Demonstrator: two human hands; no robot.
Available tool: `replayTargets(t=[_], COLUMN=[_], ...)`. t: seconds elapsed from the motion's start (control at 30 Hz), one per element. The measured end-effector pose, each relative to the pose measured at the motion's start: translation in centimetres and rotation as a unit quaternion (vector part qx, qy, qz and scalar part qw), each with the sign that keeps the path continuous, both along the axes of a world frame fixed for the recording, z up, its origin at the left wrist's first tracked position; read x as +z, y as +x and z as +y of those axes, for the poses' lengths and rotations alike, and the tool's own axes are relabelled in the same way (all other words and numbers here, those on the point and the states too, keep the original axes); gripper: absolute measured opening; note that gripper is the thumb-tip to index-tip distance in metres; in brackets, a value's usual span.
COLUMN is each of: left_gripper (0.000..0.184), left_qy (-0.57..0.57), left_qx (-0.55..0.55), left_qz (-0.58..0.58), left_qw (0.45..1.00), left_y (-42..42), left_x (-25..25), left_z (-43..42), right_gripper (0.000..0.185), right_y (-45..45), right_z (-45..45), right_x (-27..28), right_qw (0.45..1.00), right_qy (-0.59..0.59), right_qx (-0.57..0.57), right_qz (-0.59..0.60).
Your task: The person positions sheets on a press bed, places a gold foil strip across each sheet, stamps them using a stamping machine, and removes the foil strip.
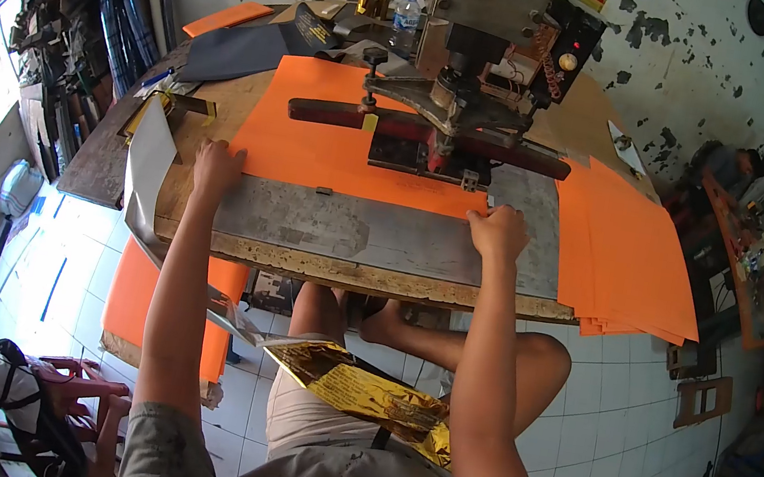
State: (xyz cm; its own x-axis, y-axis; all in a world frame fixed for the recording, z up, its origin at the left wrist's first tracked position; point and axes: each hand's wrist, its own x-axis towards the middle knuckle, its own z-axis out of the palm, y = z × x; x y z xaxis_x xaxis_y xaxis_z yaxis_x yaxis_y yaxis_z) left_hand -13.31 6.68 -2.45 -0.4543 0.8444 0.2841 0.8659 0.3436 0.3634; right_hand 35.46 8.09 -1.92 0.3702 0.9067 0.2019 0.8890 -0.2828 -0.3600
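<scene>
An orange sheet (298, 142) lies flat on the grey metal plate (296, 221), partly beneath a hot-stamping press (452, 101). At its near left corner, my left hand (217, 170) has its fingers closed on the edge. My right hand (500, 231) pinches the near right corner, with the thumb pointing inward. Along the front edge of the sheet, a small dark stop (324, 191) sits between my hands. The press head stands over the right half of the sheet, hiding part of it.
A stack of orange sheets (632, 251) overhangs the table's right side. More orange sheets (121, 298) lie on a low stand at lower left. Gold foil (368, 395) rests across my lap. A water bottle (406, 20) stands behind. Other people sit nearby.
</scene>
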Motion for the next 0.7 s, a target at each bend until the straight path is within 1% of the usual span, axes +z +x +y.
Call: replayTargets(t=[0.1, 0.2, 0.27, 0.3, 0.4, 0.43, 0.47, 0.5, 0.53, 0.6, 0.63, 0.7], left_gripper=[0.049, 0.047, 0.047, 0.047, 0.053, 0.056, 0.058, 0.061, 0.064, 0.069, 0.070, 0.073], left_qy=[-0.030, -0.029, 0.042, 0.077, 0.115, 0.131, 0.145, 0.156, 0.190, 0.254, 0.254, 0.253], left_qx=[-0.022, -0.036, -0.064, -0.078, -0.104, -0.092, -0.078, -0.062, -0.078, -0.107, -0.118, -0.138], left_qz=[-0.029, -0.037, -0.063, -0.077, -0.167, -0.289, -0.408, -0.521, -0.559, -0.630, -0.624, -0.611], left_qw=[0.999, 0.998, 0.995, 0.991, 0.974, 0.944, 0.898, 0.837, 0.803, 0.726, 0.729, 0.738], left_y=[-0.5, -0.8, -1.8, -1.8, -1.8, -2.2, -2.8, -3.2, -3.6, -3.9, -3.2, -2.2], left_x=[0.5, 0.6, -0.3, 0.0, 1.1, 1.0, 0.7, 0.3, -0.3, -1.2, -0.7, 0.8], left_z=[0.8, 1.3, 1.9, 1.8, 1.5, 1.9, 2.4, 2.7, 2.9, 3.3, 2.5, -1.0], right_gripper=[0.034, 0.036, 0.033, 0.032, 0.032, 0.032, 0.033, 0.034, 0.035, 0.029, 0.026, 0.019], right_y=[0.3, 0.0, 0.3, 0.6, 1.4, 1.7, 2.1, 2.6, 2.9, 3.8, 4.0, 4.8], right_z=[0.4, 1.1, 0.6, 0.4, 0.5, 0.6, 0.8, 1.1, 1.3, 0.7, 0.2, -2.3], right_x=[0.8, 0.2, -0.1, -0.3, -0.4, -0.3, 0.0, 0.1, 0.0, 0.4, 1.1, 1.7], right_qw=[0.995, 0.994, 0.990, 0.986, 0.931, 0.919, 0.907, 0.894, 0.864, 0.845, 0.834, 0.834], right_qy=[-0.062, -0.085, -0.019, 0.015, 0.073, 0.077, 0.082, 0.085, 0.097, 0.076, 0.065, 0.054], right_qx=[0.033, 0.039, 0.060, 0.070, 0.097, 0.100, 0.104, 0.106, 0.136, 0.150, 0.157, 0.210], right_qz=[0.073, 0.064, 0.123, 0.152, 0.345, 0.374, 0.401, 0.427, 0.475, 0.508, 0.524, 0.507])
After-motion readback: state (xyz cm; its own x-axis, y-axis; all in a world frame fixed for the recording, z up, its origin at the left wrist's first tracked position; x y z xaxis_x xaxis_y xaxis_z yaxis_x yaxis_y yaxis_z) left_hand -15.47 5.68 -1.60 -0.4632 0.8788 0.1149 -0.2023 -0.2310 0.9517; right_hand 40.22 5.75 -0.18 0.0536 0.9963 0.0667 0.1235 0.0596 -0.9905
